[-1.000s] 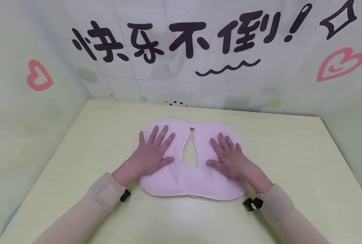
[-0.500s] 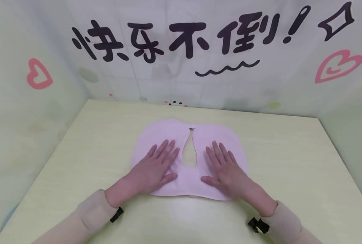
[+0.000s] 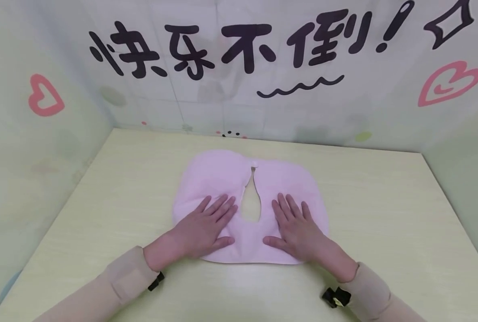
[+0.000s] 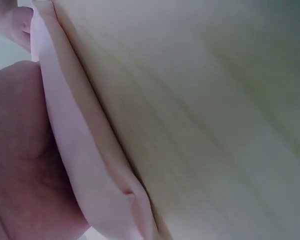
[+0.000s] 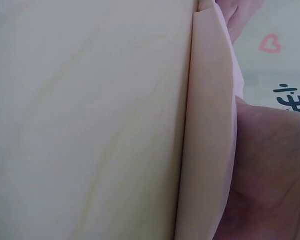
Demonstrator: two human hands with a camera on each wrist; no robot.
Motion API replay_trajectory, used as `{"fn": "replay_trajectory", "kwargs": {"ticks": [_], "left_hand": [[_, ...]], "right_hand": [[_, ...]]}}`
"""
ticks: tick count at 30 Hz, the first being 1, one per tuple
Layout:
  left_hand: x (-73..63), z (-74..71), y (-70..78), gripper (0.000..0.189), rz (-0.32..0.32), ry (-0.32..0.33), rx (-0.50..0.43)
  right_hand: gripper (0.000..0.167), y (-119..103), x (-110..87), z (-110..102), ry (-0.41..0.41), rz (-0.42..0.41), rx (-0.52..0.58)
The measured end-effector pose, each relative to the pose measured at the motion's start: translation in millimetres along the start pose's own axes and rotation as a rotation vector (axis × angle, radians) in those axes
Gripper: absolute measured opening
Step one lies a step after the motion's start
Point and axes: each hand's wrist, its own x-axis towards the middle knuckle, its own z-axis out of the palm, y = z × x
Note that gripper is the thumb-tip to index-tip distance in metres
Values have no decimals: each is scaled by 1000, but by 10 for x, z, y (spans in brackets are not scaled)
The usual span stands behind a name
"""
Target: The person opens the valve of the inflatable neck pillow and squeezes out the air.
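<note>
A pink cloth bib (image 3: 216, 174) lies spread on the table, with a teardrop neck opening in its middle and a small fastening at the far end of that slit. My left hand (image 3: 200, 226) rests palm down on its near left part, fingers straight. On the near right part, my right hand (image 3: 299, 230) lies the same way, thumb pointing inward. Soft wrinkles show in the cloth around the fingers. The left wrist view shows the bib's near edge (image 4: 75, 130) standing slightly off the tabletop under the hand; the right wrist view shows a similar thick edge (image 5: 210, 130).
The pale wood-grain table (image 3: 384, 201) extends around the bib on all sides. A light printed curtain (image 3: 231, 107) with dark lettering and hearts hangs behind the table's far edge and along both sides.
Both hands have slid from the bib's middle toward its near edge, slowing in the last half second. A small pale corner that poked out beneath the near edge no longer shows.
</note>
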Motion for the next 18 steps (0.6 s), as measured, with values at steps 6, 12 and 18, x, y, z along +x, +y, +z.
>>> {"fn": "replay_trajectory", "kwargs": {"ticks": [6, 12, 18], "left_hand": [[15, -16, 1, 80, 13, -30, -29], [38, 15, 20, 86, 18, -23, 4], [52, 16, 61, 91, 2, -54, 19]], "right_hand": [[99, 9, 12, 18, 18, -7, -57], [100, 22, 12, 34, 22, -1, -53], [101, 18, 15, 30, 13, -4, -45]]}}
